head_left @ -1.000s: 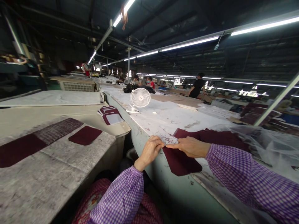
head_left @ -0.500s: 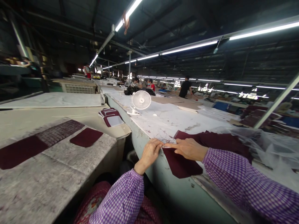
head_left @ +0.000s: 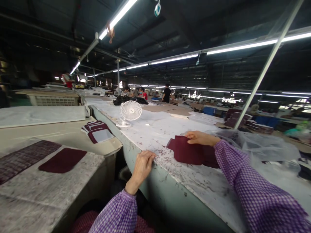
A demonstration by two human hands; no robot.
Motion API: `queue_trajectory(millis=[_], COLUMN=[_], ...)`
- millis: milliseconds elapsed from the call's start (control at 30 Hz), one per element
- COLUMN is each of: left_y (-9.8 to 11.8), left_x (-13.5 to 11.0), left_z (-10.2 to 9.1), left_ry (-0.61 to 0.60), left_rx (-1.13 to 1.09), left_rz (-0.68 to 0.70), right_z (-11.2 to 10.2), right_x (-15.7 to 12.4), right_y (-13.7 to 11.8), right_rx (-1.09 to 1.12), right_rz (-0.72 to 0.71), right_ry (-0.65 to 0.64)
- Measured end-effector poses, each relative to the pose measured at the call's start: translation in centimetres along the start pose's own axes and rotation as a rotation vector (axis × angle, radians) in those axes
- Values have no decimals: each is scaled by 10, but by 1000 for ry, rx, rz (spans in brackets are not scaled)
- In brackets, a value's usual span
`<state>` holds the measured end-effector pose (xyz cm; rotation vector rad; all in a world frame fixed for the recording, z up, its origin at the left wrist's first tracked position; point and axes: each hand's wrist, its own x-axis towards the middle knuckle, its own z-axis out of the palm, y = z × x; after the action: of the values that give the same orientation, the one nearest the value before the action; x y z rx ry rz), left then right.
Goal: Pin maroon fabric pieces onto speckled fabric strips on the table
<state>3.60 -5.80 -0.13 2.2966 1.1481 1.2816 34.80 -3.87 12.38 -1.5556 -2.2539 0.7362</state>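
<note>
My left hand (head_left: 143,163) rests at the near edge of the white-covered table, its fingers bent and pressed together; whatever they may pinch is too small to make out. Farther right, my right hand (head_left: 200,138) is closed on the upper edge of a maroon fabric piece (head_left: 186,151). That piece lies flat over more maroon fabric (head_left: 211,155), which is partly hidden beneath it and by my sleeve. On the speckled surface at left lie a single maroon fabric panel (head_left: 62,160) and a longer mottled maroon strip (head_left: 29,157).
A white clip fan (head_left: 130,111) stands on the table ahead. Fanned maroon pieces with pale patches (head_left: 98,131) lie on the cream table. Clear plastic sheeting (head_left: 267,145) bunches at right beside a slanted metal pole (head_left: 264,71). A person in black (head_left: 167,93) stands farther back.
The maroon piece that hung over the table edge now lies farther in, with my right hand. My hands have come apart; the left stays at the edge. The view has turned right.
</note>
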Motion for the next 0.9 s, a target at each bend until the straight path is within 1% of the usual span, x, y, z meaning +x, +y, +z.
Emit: queue_trajectory(millis=[33,100,167,200,233,267,333,367,400,467,533,600,700,800,900], left_y=[0,-1,0,0,0,0,1,2,2,4,5,6,6,7,7], left_x=[0,1,1,2,2,2,1,1,1,0,0,1,1,1,-1], left_z=[0,2,3,3,3,3,3,2,2,1,1,0,0,0,1], left_ry=[2,7,13,15,16,19,24,25,27,25,22,23,29,33,39], left_rx=[0,4,10,12,14,14,16,18,21,27,29,25,14,13,8], left_rz=[-4,-11,-15,-16,-16,-16,-12,-9,-8,-16,-29,-33,-27,-27,-37], right_z=[-14,-36,-43,-40,-34,-24,2,15,26,42,47,43,36,34,36], right_x=[-9,-23,-28,-25,-19,-11,13,25,38,59,75,84,89,86,74], right_y=[12,34,49,52,54,53,49,47,46,45,48,50,47,33,6], right_rx=[-64,-321,-464,-521,-559,-590,-602,-596,-596,-601,-595,-569,-502,-412,-319], right_rz=[96,368,461,454,411,357,239,210,201,239,284,294,287,268,201], right_ry=[68,253,369,397,395,372,277,236,209,191,189,178,158,145,142])
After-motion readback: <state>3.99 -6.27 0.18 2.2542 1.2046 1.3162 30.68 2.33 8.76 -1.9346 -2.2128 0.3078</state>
